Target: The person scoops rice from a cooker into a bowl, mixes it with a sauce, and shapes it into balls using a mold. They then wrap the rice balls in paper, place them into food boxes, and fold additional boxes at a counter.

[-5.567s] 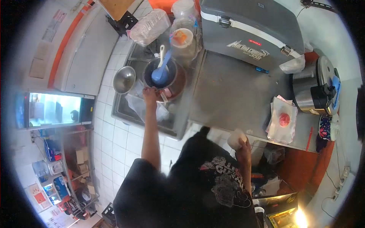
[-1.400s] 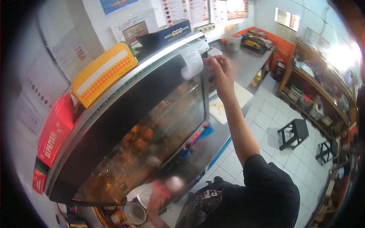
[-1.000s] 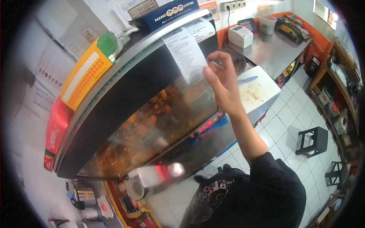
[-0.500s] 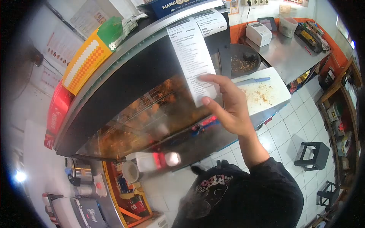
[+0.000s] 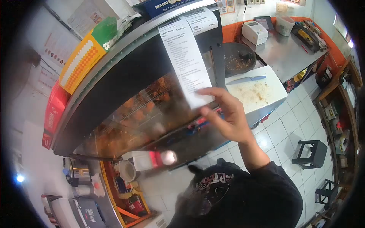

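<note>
A long printed receipt (image 5: pixel 186 64) hangs from the top edge of the dark display case (image 5: pixel 125 79), beside a shorter receipt (image 5: pixel 203 24). My right hand (image 5: pixel 228 116) is at the long receipt's lower end, thumb and index finger apart on either side of its bottom corner. The index fingertip overlaps the paper; whether it touches cannot be made out. Fried pieces (image 5: pixel 140 110) show behind the case's glass. My left hand is not in view.
Right of the case are a white cutting board (image 5: pixel 270 97) with a blue knife (image 5: pixel 247 80) and crumbs, a dark stone mortar (image 5: pixel 237 62) and a label printer (image 5: pixel 254 33). Black stools (image 5: pixel 311 154) stand on the tiled floor. A red-capped white container (image 5: pixel 142 161) is lower left.
The view has shifted slightly, so the case and receipts appear further left. My right hand sits lower along the long receipt, with more of the print uncovered.
</note>
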Available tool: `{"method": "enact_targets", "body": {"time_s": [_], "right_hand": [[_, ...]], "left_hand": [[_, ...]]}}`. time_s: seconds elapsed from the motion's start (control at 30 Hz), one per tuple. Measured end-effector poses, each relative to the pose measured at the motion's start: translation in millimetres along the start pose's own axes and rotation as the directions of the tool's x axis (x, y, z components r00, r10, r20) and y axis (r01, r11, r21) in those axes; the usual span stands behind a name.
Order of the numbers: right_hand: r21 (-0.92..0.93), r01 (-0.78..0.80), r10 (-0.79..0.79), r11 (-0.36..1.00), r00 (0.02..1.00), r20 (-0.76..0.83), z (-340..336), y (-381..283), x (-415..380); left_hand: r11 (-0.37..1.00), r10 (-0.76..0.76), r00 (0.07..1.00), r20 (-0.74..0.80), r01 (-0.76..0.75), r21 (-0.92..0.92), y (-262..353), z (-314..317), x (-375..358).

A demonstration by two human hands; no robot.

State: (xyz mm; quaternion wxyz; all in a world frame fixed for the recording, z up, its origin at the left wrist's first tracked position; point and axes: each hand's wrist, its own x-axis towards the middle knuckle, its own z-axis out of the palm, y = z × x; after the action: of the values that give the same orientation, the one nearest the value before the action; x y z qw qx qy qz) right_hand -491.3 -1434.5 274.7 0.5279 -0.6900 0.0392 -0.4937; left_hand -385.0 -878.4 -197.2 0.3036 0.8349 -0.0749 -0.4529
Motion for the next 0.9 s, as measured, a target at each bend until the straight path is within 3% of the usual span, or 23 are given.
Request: {"method": "enact_targets", "body": {"time_s": [0.1,0.23,0.3,0.4,0.47,0.53,0.6,0.67,0.73,0.8,0.87,0.9], "right_hand": [[0.062,-0.131,0.128,0.989,0.991,0.047,-3.2,-13.1,-3.9],[0.055,-0.121,0.119,0.991,0.992,0.043,-1.7,-14.8,-5.5],[0.025,-0.019,0.019,1.0,1.0,-0.017,0.8,-12.7,-5.4],[0.017,-0.052,0.052,0.999,0.999,-0.015,0.5,-18.3,-6.8],[-0.01,-0.051,0.051,0.999,0.999,-0.012,-0.8,-20.3,-7.1],[-0.036,-0.051,0.051,0.998,0.999,-0.009,-0.1,-21.5,-6.2],[-0.071,0.0,-0.003,0.998,0.999,-0.041,3.4,-22.7,-5.0],[-0.048,-0.028,0.025,0.998,0.998,-0.063,8.7,-25.5,-5.1],[-0.025,-0.056,0.053,0.998,0.995,-0.088,14.4,-26.5,-7.5],[-0.064,-0.103,0.094,0.993,0.986,-0.134,16.1,-20.5,-9.8],[-0.093,-0.078,0.067,0.993,0.991,-0.113,18.9,-14.1,-9.6],[-0.094,-0.085,0.07,0.992,0.987,-0.146,22.9,-12.8,-9.5]], "left_hand": [[1.0,0.018,1.0,-0.008,-0.018,0.008,-0.8,-2.6,8.1],[0.998,0.065,0.998,-0.015,-0.064,0.028,-6.8,-9.8,20.9],[0.993,0.106,0.994,-0.021,-0.105,0.046,-11.6,-12.7,31.3],[0.967,0.243,0.969,-0.045,-0.238,0.096,-22.5,-22.4,54.6],[0.87,0.481,0.874,-0.072,-0.466,0.159,-36.1,-37.7,82.9],[0.648,0.756,0.647,-0.102,-0.718,0.253,-44.2,-62.2,111.5],[0.862,0.5,0.824,-0.267,-0.443,0.248,5.1,-87.7,102.0],[0.679,0.715,0.649,-0.262,-0.554,0.481,90.7,-128.0,70.6],[0.745,0.663,0.63,-0.405,-0.609,0.272,167.3,-158.5,44.5],[0.631,0.772,0.529,-0.354,-0.704,0.326,249.2,-193.2,-6.0],[0.841,0.528,0.741,-0.415,-0.525,0.133,292.9,-225.5,-34.7],[0.741,0.635,0.651,-0.416,-0.666,0.086,310.1,-236.8,-49.9]]}}
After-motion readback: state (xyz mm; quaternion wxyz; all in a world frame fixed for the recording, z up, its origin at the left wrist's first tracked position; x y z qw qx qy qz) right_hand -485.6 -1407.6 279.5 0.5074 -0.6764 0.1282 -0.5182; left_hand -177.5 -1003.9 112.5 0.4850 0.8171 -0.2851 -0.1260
